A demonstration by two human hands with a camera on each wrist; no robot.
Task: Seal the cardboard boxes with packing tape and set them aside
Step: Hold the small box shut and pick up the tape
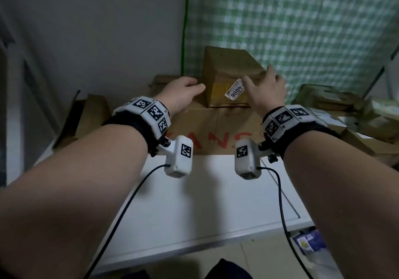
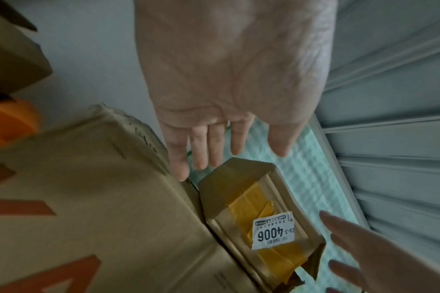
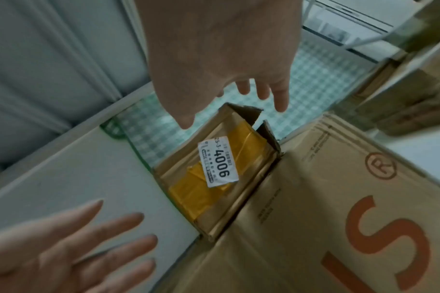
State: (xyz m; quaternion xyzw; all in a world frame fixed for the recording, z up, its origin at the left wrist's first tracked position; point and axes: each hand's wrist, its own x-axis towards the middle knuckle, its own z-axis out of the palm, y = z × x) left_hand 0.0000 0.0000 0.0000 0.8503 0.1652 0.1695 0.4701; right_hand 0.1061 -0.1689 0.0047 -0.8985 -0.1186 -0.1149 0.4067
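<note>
A small cardboard box (image 1: 228, 71) stands on top of a big carton with red letters (image 1: 216, 127). The small box has yellow tape and a white label reading 4006 (image 1: 234, 89) on its near face. My left hand (image 1: 185, 93) is open just left of the small box, and my right hand (image 1: 265, 89) is open just right of it, thumb near the label. The left wrist view has the left hand (image 2: 206, 146) with straight fingers above the box (image 2: 236, 190). In the right wrist view the right hand (image 3: 239, 89) spreads over the box (image 3: 209, 178). Neither hand holds anything.
The carton sits at the back of a white table (image 1: 205, 192). Flattened cardboard (image 1: 90, 110) leans at the left; more boxes (image 1: 323, 104) pile at the right. A green checked cloth (image 1: 302, 30) hangs behind. An orange object (image 2: 11, 121) lies beyond the carton.
</note>
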